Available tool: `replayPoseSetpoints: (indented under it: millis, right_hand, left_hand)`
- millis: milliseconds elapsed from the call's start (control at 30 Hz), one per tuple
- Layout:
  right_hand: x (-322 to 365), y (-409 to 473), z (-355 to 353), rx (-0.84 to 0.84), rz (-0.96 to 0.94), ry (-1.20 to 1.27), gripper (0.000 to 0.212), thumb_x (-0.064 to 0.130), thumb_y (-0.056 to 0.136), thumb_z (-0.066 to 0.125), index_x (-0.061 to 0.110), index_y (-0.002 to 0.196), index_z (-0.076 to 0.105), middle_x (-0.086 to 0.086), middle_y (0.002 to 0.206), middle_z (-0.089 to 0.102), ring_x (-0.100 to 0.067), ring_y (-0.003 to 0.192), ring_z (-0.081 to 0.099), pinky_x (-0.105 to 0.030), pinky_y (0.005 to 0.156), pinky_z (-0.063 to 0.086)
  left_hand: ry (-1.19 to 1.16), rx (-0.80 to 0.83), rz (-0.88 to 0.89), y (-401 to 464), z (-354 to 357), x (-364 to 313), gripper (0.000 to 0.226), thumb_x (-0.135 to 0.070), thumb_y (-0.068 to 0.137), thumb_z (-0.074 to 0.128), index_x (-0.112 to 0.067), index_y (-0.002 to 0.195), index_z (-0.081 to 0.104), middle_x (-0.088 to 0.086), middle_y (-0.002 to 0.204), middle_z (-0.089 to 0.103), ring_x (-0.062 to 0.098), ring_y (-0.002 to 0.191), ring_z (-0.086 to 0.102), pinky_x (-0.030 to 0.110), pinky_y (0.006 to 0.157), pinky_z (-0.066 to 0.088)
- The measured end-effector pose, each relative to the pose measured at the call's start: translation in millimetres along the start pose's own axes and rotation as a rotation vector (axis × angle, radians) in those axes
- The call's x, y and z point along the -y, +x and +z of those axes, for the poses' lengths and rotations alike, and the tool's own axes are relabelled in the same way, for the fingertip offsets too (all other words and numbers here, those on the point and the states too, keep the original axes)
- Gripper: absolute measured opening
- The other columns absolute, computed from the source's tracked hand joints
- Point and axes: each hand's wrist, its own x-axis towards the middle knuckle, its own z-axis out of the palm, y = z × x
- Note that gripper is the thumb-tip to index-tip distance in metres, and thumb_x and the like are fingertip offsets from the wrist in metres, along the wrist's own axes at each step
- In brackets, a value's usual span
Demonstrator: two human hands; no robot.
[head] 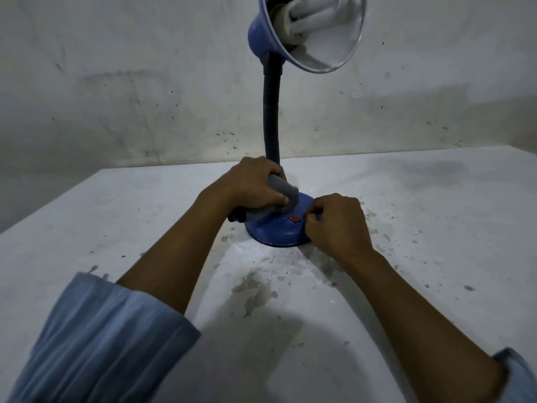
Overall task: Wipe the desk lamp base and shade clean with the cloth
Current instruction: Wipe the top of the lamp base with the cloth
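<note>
A blue desk lamp stands on the white table. Its round base (276,231) carries a red switch (294,219). A dark flexible neck (270,117) rises to the blue shade (313,33), which tilts toward me and shows white bulb tubes. My left hand (252,184) grips a rolled grey cloth (279,196) and presses it on the base's top left, at the foot of the neck. My right hand (337,225) holds the right rim of the base with curled fingers; its fingertips pinch the edge.
The white table (406,286) is worn, with grey chipped patches in front of and beside the lamp. A stained white wall (130,82) stands close behind the table. The table's left edge runs diagonally at the far left.
</note>
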Motion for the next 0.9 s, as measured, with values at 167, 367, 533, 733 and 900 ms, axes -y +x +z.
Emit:
replayPoseSetpoints:
  millis: [167,367,533,733,900]
  right_hand:
    - [0.5,-0.4,-0.1,-0.010,0.015,-0.006,0.018,0.015,0.083,0.058,0.011,0.091,0.074,-0.008,0.085,0.072,-0.021,0.075,0.064,-0.030,0.077,0.051]
    - [0.3,-0.9,-1.7,-0.005,0.008,0.000,0.019,0.014,0.084,0.056,0.010,0.090,0.074,-0.009,0.084,0.072,-0.022,0.074,0.064,-0.031,0.077,0.053]
    - [1.5,-0.7,-1.7,0.001,0.020,-0.002,0.019,0.016,0.085,0.059,0.011,0.094,0.074,-0.007,0.088,0.073,-0.020,0.077,0.065,-0.029,0.079,0.051]
    - [2.9,-1.8,-2.9,0.014,0.039,0.007,0.020,0.020,0.088,0.059,0.010,0.099,0.072,-0.008,0.093,0.072,-0.020,0.082,0.065,-0.026,0.083,0.048]
    - [2.3,-2.3,-3.1,0.007,0.023,-0.003,0.018,0.016,0.087,0.058,0.010,0.096,0.073,-0.008,0.091,0.072,-0.020,0.079,0.065,-0.026,0.082,0.048]
  left_hand:
    - [0.034,-0.241,0.016,-8.4,23.5,-0.6,0.024,-0.037,0.075,0.068,-0.027,0.096,0.062,-0.005,0.098,0.065,0.017,0.089,0.059,0.034,0.078,0.051]
    - [0.013,0.014,-0.009,-9.3,15.7,2.7,0.025,-0.039,0.074,0.071,-0.028,0.095,0.064,-0.004,0.100,0.064,0.016,0.091,0.058,0.028,0.078,0.046]
    - [0.065,-0.012,-0.026,-21.4,7.5,7.1,0.030,-0.037,0.074,0.072,-0.027,0.101,0.064,-0.005,0.107,0.066,0.014,0.092,0.058,0.030,0.081,0.048]
    - [0.028,0.160,-0.153,-37.3,-15.3,7.7,0.027,-0.032,0.072,0.075,-0.028,0.095,0.063,-0.006,0.095,0.061,0.015,0.090,0.057,0.028,0.077,0.047]
    - [0.033,-0.156,-0.083,-40.8,2.0,-2.3,0.027,-0.041,0.074,0.070,-0.031,0.098,0.063,-0.009,0.096,0.065,0.014,0.089,0.059,0.032,0.080,0.050]
